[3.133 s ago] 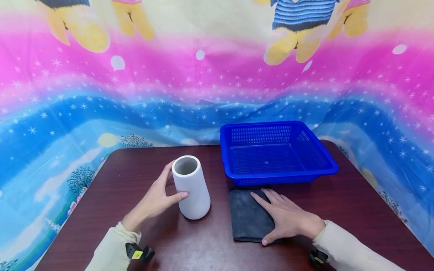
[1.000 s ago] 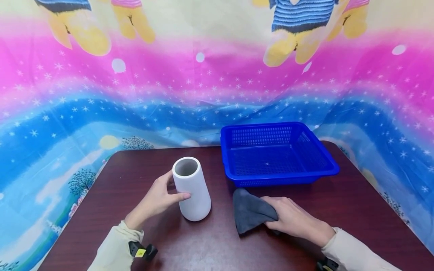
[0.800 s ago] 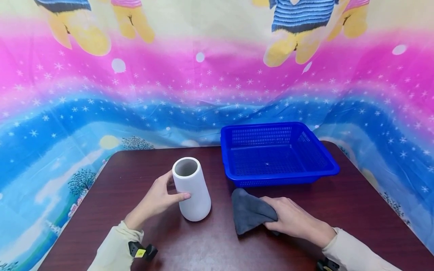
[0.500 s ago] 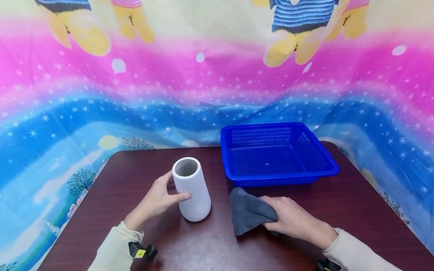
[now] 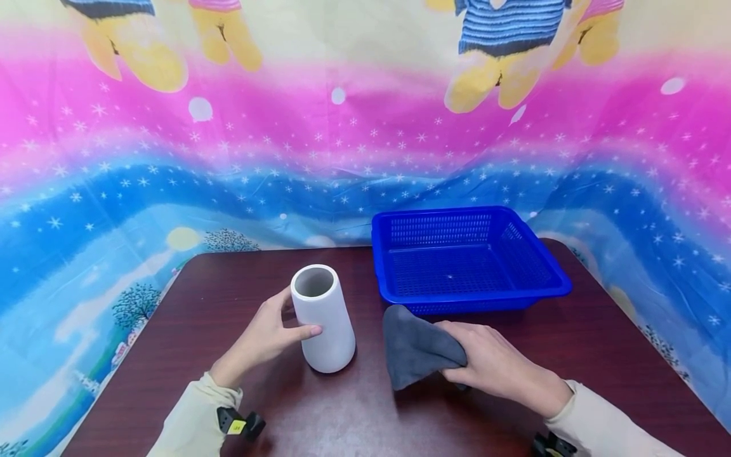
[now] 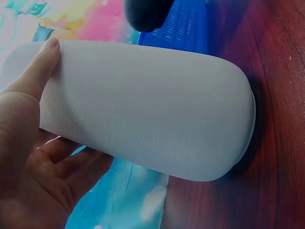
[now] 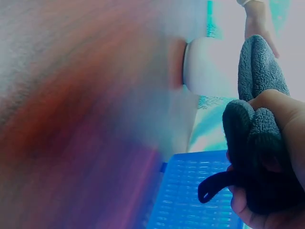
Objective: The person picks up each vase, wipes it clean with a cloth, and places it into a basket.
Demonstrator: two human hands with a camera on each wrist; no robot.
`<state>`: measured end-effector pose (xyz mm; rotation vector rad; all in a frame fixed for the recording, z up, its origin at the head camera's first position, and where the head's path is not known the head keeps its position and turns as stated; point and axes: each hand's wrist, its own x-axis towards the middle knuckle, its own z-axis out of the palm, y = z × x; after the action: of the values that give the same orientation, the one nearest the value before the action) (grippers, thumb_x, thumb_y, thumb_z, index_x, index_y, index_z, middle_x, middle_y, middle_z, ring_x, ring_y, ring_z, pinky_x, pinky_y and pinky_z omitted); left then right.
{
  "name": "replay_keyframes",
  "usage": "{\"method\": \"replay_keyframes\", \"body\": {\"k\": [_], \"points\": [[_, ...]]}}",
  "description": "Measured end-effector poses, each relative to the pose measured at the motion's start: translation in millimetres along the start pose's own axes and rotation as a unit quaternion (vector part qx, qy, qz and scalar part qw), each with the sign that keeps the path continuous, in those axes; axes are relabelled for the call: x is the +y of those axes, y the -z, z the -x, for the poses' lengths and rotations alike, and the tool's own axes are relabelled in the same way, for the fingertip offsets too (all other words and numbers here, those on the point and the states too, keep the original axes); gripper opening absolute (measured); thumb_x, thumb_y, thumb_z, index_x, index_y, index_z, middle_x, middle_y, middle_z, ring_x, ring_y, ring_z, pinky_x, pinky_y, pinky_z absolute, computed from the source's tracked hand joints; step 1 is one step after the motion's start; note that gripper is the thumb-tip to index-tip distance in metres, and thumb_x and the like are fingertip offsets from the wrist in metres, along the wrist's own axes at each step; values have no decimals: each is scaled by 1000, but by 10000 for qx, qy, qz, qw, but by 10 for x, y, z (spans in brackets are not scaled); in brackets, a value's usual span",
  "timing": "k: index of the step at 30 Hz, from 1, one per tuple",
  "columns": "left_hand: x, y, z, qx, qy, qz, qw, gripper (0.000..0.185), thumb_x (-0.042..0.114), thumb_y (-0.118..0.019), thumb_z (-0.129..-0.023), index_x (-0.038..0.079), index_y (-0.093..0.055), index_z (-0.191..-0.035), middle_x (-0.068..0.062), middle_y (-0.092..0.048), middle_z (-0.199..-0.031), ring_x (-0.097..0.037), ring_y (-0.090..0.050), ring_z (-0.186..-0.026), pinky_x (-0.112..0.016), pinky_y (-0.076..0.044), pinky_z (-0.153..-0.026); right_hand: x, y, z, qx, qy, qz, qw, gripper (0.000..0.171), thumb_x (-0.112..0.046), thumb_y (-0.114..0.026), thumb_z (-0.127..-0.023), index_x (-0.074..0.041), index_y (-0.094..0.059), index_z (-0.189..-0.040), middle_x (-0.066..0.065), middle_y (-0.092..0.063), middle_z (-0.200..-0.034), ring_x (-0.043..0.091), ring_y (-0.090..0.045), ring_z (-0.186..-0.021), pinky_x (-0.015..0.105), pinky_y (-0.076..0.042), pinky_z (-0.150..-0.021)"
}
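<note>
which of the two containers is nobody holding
The blue basket: no hand touches it, while the left hand grips the white vase and the right hand holds only the grey cloth.

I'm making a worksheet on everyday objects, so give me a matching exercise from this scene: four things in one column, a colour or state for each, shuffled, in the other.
Things:
1. vase
2. towel
3. plastic basket
4. tabletop

Colours and states:
A. dark reddish brown
B. gripped and bunched in the right hand
C. blue, with perforated walls
D. white, held around its upper part by the left hand

Right pairs: 1-D, 2-B, 3-C, 4-A
</note>
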<state>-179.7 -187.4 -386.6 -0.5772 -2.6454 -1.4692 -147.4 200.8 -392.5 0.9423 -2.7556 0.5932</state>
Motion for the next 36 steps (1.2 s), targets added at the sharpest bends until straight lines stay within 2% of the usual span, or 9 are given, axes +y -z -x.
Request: {"method": "replay_keyframes", "body": {"k": [13,21,36], "points": [[-2,10,0,13,-2,-7,10000,70,29,-87,-80,17,-53,-141,-7,-68,-128,-27,-70,-113,-48,-57,-95,-94,56,-123,420,121,-158,9989,56,-20,-84,-66,-25,-64,-119,-21,-62,-90,-5,-53,-75,21,-48,-65],[4,11,-2,-15,-25,-67,10000,73,31,-86,-81,17,-51,-142,-7,-66,-131,-27,-69,-114,-48,-57,-95,-167,22,-204,759,-23,-373,9964,55,-20,-86,-66,-26,-65,-116,-19,-65,-90,-3,-54,-75,21,-48,-65],[8,14,-4,18,-133,-80,9999,70,29,-87,-80,16,-53,-140,-6,-68,-128,-24,-71,-110,-39,-57,-92,-222,0,-345,856,-328,-563,9942,49,-23,-85,-70,-25,-66,-115,-16,-67,-91,1,-56,-74,22,-48,-66]]}}
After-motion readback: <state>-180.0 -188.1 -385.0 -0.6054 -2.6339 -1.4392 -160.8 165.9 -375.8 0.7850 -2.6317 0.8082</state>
